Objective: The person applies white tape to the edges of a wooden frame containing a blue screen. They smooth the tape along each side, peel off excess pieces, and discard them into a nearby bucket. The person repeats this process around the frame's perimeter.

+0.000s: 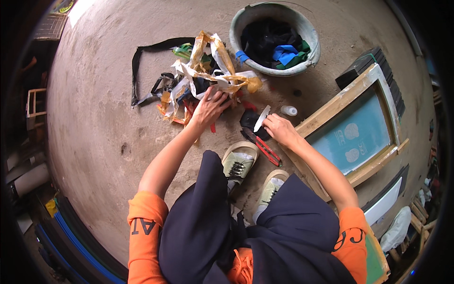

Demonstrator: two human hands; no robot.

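Observation:
A tangled heap of crumpled tape (201, 73), white, tan and brown with some green and red bits, lies on the floor in front of me. My left hand (211, 108) rests against its near side, fingers stretched out and partly tucked under the white strips. To the right, my right hand (279, 128) pinches the lower end of a short white strip (262, 118). Beneath that strip is a black scrap (250, 118). Close to my right shoe lies a red and black cutter knife (266, 150). A small white bottle (289, 110) sits just beyond my right hand.
A grey bucket (235, 31) holding black, blue and green scraps stands at the far right. Wood-framed printing screens (354, 128) lie right of my arm, beside stacked black slabs (390, 78). A black strip (135, 75) bends around the heap's left. My shoes (240, 163) are close by.

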